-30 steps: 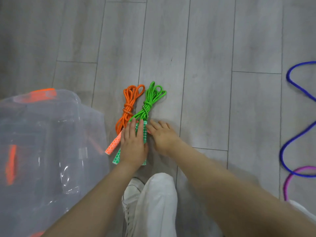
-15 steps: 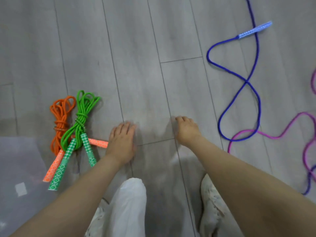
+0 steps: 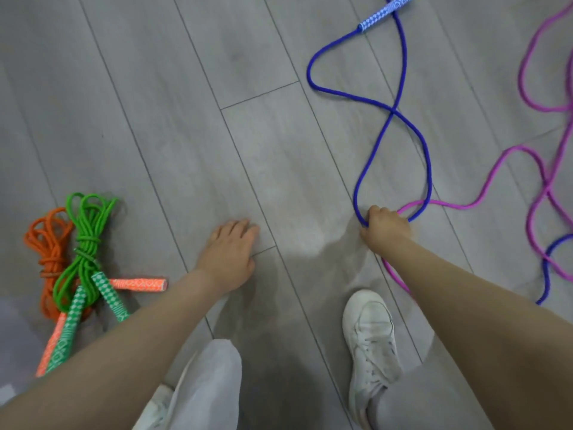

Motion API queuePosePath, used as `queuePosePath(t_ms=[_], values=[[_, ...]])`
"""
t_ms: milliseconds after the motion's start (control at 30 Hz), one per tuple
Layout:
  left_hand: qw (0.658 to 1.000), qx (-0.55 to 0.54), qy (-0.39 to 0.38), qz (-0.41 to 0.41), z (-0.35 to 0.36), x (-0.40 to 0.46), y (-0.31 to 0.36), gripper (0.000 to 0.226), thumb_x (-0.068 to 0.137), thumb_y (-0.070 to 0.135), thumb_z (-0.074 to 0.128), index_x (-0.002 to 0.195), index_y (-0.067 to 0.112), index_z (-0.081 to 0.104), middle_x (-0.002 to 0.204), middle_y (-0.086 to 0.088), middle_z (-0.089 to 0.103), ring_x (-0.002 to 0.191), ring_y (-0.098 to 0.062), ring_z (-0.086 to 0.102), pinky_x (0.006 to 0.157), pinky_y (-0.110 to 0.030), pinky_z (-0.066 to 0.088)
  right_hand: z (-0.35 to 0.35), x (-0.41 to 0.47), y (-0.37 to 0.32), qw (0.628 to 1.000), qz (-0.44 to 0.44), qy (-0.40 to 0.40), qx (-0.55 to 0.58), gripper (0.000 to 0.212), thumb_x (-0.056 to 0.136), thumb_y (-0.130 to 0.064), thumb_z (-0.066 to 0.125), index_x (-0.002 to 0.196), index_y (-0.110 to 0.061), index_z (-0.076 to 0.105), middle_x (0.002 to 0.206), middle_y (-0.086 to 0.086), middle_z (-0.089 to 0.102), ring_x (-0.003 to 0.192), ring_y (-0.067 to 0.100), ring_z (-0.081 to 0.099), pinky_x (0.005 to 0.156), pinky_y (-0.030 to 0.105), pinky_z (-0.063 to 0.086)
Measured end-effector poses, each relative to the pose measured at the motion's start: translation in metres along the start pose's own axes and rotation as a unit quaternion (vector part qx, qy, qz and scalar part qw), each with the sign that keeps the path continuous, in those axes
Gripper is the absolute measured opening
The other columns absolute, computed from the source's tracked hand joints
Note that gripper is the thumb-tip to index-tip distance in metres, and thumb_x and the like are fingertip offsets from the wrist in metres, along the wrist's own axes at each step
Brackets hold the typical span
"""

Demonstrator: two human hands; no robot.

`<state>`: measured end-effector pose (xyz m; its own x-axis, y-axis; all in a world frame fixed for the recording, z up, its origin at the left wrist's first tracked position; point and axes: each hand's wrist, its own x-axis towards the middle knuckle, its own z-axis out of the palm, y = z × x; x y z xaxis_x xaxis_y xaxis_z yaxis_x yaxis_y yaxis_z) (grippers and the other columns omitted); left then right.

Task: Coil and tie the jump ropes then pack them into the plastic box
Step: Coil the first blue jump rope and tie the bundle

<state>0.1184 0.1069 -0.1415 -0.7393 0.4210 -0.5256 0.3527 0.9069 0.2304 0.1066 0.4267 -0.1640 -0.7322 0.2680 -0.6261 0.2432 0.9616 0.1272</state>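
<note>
Head view: the third rope is being started. The right hand (image 3: pixel 386 229) has its grip closed on the near loop of the blue rope (image 3: pixel 400 69), which sprawls in a figure-eight toward its far handle and crosses the pink rope (image 3: pixel 496 169) right at the fingers. The left hand (image 3: pixel 229 252) rests flat and released on the floor (image 3: pixel 279 150). At near left lie the orange coil (image 3: pixel 49 243) and green coil (image 3: pixel 86 240), both tied (the box is out of view). Next: draw blue clear of pink, then gather even loops. Half a second ago the right hand lay empty on the floor short of the rope.
</note>
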Motion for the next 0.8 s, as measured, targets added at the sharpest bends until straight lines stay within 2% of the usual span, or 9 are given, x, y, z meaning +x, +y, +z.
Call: queuePosePath(t_ms=[67,233,367,467,533,600,667,733,800], values=[[1.000,-0.006,-0.012,-0.012,-0.002,0.001,0.003,0.065,0.089,0.027,0.049,0.149,0.015,0.028,0.155,-0.009,0.030,0.142,-0.029,0.026,0.116,-0.042,0.017,0.004,-0.002,-0.003,1.000,-0.022,-0.013,0.009,0.026,0.094,-0.025,0.049,0.114,-0.009,0.055,0.120,0.017,0.061,0.112,0.036,0.057,0.090,0.039,0.043],[0.998,-0.037,-0.032,-0.036,-0.014,-0.006,0.013,0.062,0.092,0.026,0.046,0.150,0.017,0.026,0.156,-0.007,0.028,0.143,-0.027,0.024,0.116,-0.040,0.016,-0.014,-0.016,-0.019,0.986,-0.077,-0.036,0.144,0.022,0.094,-0.026,0.047,0.109,-0.010,0.052,0.115,0.020,0.062,0.104,0.036,0.059,0.076,0.036,0.041],[0.986,-0.137,-0.057,-0.079,-0.037,-0.012,0.025,0.064,0.092,0.026,0.050,0.151,0.016,0.026,0.155,-0.009,0.029,0.143,-0.028,0.026,0.116,-0.038,0.021,-0.053,-0.037,-0.033,0.976,-0.120,-0.006,0.179,0.024,0.097,-0.029,0.043,0.113,-0.016,0.056,0.110,0.012,0.064,0.101,0.034,0.058,0.074,0.034,0.041],[0.951,-0.268,-0.073,-0.139,-0.067,-0.019,0.037,0.060,0.094,0.025,0.052,0.149,0.015,0.030,0.152,-0.010,0.036,0.139,-0.027,0.035,0.112,-0.033,0.030,-0.086,-0.062,-0.041,0.968,-0.158,0.012,0.197,0.024,0.098,-0.030,0.044,0.114,-0.019,0.058,0.106,0.006,0.065,0.100,0.030,0.059,0.074,0.033,0.043],[0.901,-0.389,-0.052,-0.185,-0.091,-0.030,0.050,0.052,0.095,0.023,0.053,0.145,0.016,0.039,0.141,-0.007,0.048,0.119,-0.022,0.053,0.096,-0.028,0.043,-0.110,-0.085,-0.044,0.961,-0.183,0.024,0.208,0.025,0.099,-0.029,0.045,0.115,-0.018,0.060,0.105,0.005,0.065,0.097,0.027,0.058,0.073,0.030,0.040],[0.842,-0.493,-0.024,-0.219,-0.117,-0.043,0.066,0.042,0.096,0.023,0.054,0.136,0.016,0.049,0.122,-0.004,0.057,0.094,-0.017,0.058,0.080,-0.024,0.042,-0.132,-0.109,-0.046,0.950,-0.207,0.038,0.230,0.025,0.099,-0.028,0.047,0.114,-0.016,0.062,0.101,0.004,0.066,0.091,0.025,0.057,0.071,0.027,0.037],[0.784,-0.576,-0.023,-0.230,-0.141,-0.057,0.080,0.032,0.098,0.025,0.051,0.128,0.016,0.052,0.117,-0.005,0.060,0.096,-0.017,0.058,0.079,-0.025,0.043,-0.151,-0.135,-0.046,0.939,-0.223,0.055,0.255,0.023,0.099,-0.028,0.049,0.112,-0.016,0.064,0.095,0.002,0.063,0.085,0.022,0.054,0.069,0.026,0.035],[0.691,-0.680,-0.040,-0.240,-0.163,-0.072,0.093,0.032,0.099,0.032,0.048,0.125,0.014,0.051,0.119,-0.007,0.061,0.101,-0.021,0.059,0.088,-0.032,0.047,-0.168,-0.163,-0.046,0.932,-0.236,0.063,0.267,0.021,0.098,-0.028,0.050,0.110,-0.018,0.064,0.088,-0.003,0.059,0.082,0.019,0.054,0.067,0.026,0.035],[0.573,-0.784,-0.050,-0.236,-0.177,-0.086,0.101,0.040,0.099,0.041,0.048,0.127,0.014,0.044,0.125,-0.012,0.060,0.108,-0.029,0.062,0.095,-0.041,0.049,-0.179,-0.193,-0.045,0.926,-0.256,0.056,0.273,0.019,0.098,-0.030,0.051,0.108,-0.023,0.065,0.079,-0.010,0.056,0.074,0.012,0.053,0.064,0.025,0.035]])
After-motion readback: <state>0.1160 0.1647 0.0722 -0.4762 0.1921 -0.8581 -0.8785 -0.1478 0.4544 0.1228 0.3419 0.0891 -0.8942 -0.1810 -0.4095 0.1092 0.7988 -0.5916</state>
